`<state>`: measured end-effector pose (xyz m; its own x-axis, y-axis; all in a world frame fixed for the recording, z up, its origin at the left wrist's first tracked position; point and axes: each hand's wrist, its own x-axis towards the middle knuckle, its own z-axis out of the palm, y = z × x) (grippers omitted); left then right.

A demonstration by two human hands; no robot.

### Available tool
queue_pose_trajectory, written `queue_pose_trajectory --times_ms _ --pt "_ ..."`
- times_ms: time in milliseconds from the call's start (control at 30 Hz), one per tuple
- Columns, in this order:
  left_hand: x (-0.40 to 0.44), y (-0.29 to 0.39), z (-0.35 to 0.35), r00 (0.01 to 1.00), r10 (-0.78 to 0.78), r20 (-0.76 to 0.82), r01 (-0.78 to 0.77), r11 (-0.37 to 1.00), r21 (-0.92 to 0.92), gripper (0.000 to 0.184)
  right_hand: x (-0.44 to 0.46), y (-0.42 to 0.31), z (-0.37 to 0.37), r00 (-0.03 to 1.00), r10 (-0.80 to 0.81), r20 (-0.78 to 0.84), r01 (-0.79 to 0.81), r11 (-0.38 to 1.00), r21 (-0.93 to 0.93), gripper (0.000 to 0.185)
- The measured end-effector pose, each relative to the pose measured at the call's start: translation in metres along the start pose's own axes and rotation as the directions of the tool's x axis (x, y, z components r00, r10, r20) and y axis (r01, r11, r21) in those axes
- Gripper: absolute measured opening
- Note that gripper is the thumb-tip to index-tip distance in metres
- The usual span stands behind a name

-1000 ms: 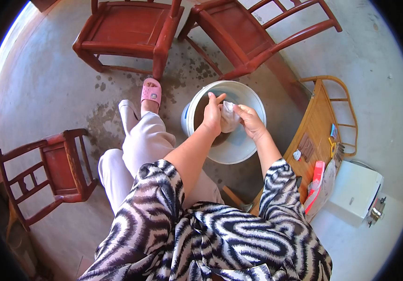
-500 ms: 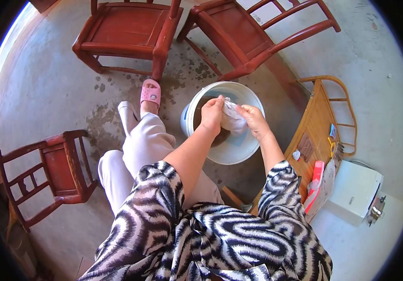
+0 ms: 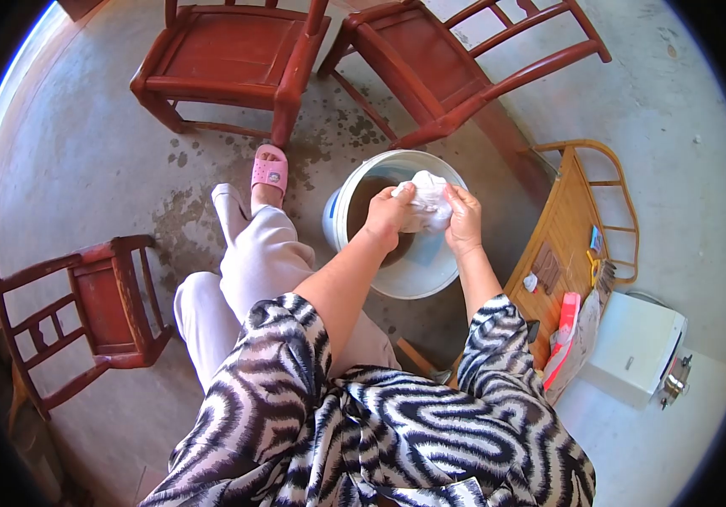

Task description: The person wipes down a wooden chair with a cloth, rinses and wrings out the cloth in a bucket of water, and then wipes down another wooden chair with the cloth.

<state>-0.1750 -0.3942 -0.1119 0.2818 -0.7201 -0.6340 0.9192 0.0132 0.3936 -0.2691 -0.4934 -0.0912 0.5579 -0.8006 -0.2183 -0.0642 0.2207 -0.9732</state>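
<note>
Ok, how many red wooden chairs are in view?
3. One red wooden chair stands upper left of centre, a second chair beside it to the right, a third chair at the left. Others may be outside the view.

Left grip [image 3: 386, 218] and right grip [image 3: 463, 221] hold cloth [image 3: 427, 203] over a bucket [image 3: 427, 270].

Open above — bucket rim [image 3: 341, 221] probably below

The person wears a black-and-white wavy-patterned shirt [image 3: 430, 431]; beyond the shirt, pale trousers [image 3: 267, 245] and a pink open-toed slipper [image 3: 270, 171].
</note>
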Motion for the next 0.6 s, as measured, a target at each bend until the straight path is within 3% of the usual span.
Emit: queue_pose_trajectory --times_ms 67,133,167,200,233,267,333,367,400,467,500,600 --pt "-0.001 0.0 0.002 0.998 0.001 -0.063 -0.004 0.998 -0.055 0.023 -0.003 0.003 0.007 0.998 0.058 -0.038 -0.057 0.998 0.012 0.018" --pt "0.012 -0.006 -0.007 0.987 0.08 -0.14 -0.085 0.996 -0.033 0.028 -0.011 0.003 0.02 0.998 -0.012 0.057 0.034 0.911 -0.41 0.028" --pt "0.018 -0.01 -0.01 0.977 0.095 -0.193 -0.098 0.995 -0.005 0.03 -0.02 0.004 0.031 0.974 -0.136 0.18 0.213 0.813 -0.542 0.035" --pt "0.021 -0.01 -0.014 0.963 0.111 -0.246 -0.108 0.994 0.024 0.032 -0.031 -0.005 0.044 0.964 -0.08 0.253 0.23 0.729 -0.645 0.034" --pt "0.017 -0.008 -0.016 0.958 0.111 -0.264 -0.102 0.994 0.047 0.038 -0.032 -0.004 0.051 0.925 -0.17 0.34 0.366 0.637 -0.678 0.035" --pt "0.023 -0.015 -0.021 0.97 0.106 -0.219 -0.12 0.992 -0.049 0.035 -0.034 -0.002 0.055 0.87 -0.247 0.426 0.49 0.527 -0.694 0.035" --pt "0.009 -0.008 -0.006 0.987 0.047 -0.152 -0.065 0.991 -0.113 0.025 -0.016 0.006 0.055 0.953 -0.143 0.267 0.303 0.424 -0.853 0.04" --pt "-0.005 0.0 0.002 0.985 -0.004 -0.17 -0.001 0.999 -0.033 0.021 0.002 0.016 0.042 0.969 -0.142 0.204 0.24 0.323 -0.915 0.047" --pt "-0.002 -0.005 -0.003 0.986 -0.008 -0.165 0.002 1.0 -0.031 0.021 0.009 0.021 0.037 0.984 -0.039 0.173 0.175 0.347 -0.921 0.049" --pt "0.012 -0.013 -0.015 0.987 0.126 -0.098 -0.108 0.979 0.176 0.024 0.002 0.029 0.041 0.981 -0.141 0.135 0.172 0.3 -0.938 0.046" --pt "0.006 -0.012 -0.013 0.98 0.138 -0.142 -0.11 0.975 0.191 0.029 -0.011 0.03 0.041 0.98 -0.131 0.147 0.182 0.316 -0.931 0.044" --pt "0.034 -0.027 -0.038 0.947 0.235 -0.219 -0.189 0.958 0.214 0.033 -0.04 0.02 0.068 0.915 -0.276 0.293 0.391 0.441 -0.808 0.038"
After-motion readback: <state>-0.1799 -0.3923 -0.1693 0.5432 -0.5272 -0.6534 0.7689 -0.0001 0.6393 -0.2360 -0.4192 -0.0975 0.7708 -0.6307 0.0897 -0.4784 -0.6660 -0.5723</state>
